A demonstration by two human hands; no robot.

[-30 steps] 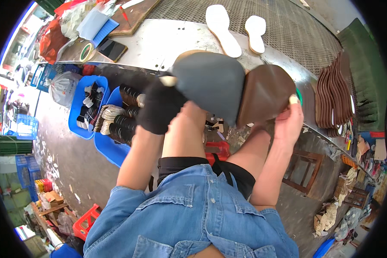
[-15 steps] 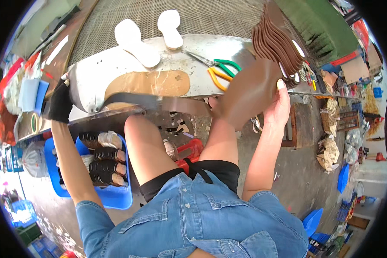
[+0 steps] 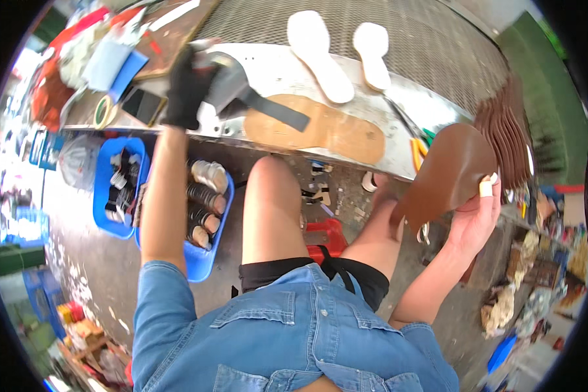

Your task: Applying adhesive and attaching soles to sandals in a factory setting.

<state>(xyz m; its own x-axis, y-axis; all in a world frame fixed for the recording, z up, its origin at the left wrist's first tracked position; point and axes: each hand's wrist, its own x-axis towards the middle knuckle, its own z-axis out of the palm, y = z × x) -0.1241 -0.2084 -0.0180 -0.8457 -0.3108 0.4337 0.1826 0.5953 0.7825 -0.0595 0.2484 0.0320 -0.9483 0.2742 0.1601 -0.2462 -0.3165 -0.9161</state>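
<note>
My left hand (image 3: 188, 91), in a black fingerless glove, is over the left part of the bench and smeared by motion. It grips a dark strap (image 3: 277, 112) whose free end reaches right over a tan sole-shaped piece (image 3: 333, 127). A grey-black shape (image 3: 227, 77) beside the hand is too blurred to name. My right hand (image 3: 473, 212) pinches a brown sole-shaped leather piece (image 3: 454, 163) by its right edge, thumb and fingers closed. The piece hangs over the bench's front edge, its narrow end bent down near my knee.
Two white soles (image 3: 320, 55) lie at the back of the metal bench top (image 3: 261, 65). Pliers with yellow handles (image 3: 417, 153) and a stack of brown leather pieces (image 3: 506, 130) are at the right. Tape (image 3: 103, 111) and a phone (image 3: 142, 106) lie left. Blue baskets (image 3: 98, 196) stand below.
My view has turned left. The strap and the brown leather piece, in line with each other before, are now well apart. My right hand still holds the leather.
</note>
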